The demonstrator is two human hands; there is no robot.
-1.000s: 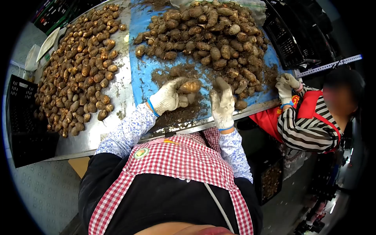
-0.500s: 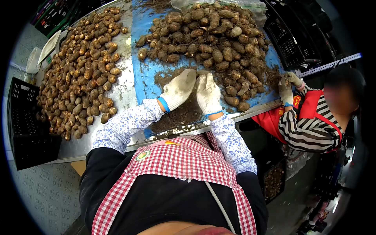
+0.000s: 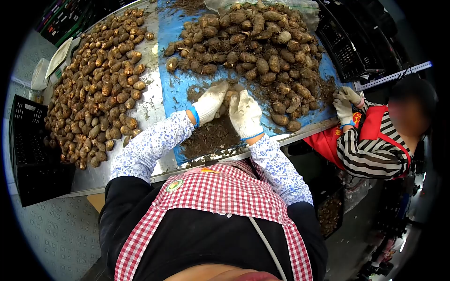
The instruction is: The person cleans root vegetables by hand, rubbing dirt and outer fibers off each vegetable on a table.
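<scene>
In the head view, my left hand (image 3: pixel 211 103), in a soiled white knit glove, curls around a small brown taro (image 3: pixel 230 95). From the other side, the fingers of my gloved right hand (image 3: pixel 245 114) press on the same taro, and gloves hide much of it. Loose dirt and root fibres (image 3: pixel 211 138) lie on the blue sheet (image 3: pixel 169 96) below my hands. Just beyond them rises a heap of hairy, soil-covered taros (image 3: pixel 262 56).
Cleaner taros (image 3: pixel 101 84) spread over the metal table (image 3: pixel 149 100) at left. Black crates stand at left (image 3: pixel 35 150) and upper right (image 3: pixel 349 47). A gloved co-worker (image 3: pixel 370 136) in a red apron is at right. A scale (image 3: pixel 58 58) sits at far left.
My hands have drawn slightly apart, and the taro between them shows more now. My right hand has turned and shifted a little toward me. The co-worker's hands have moved slightly.
</scene>
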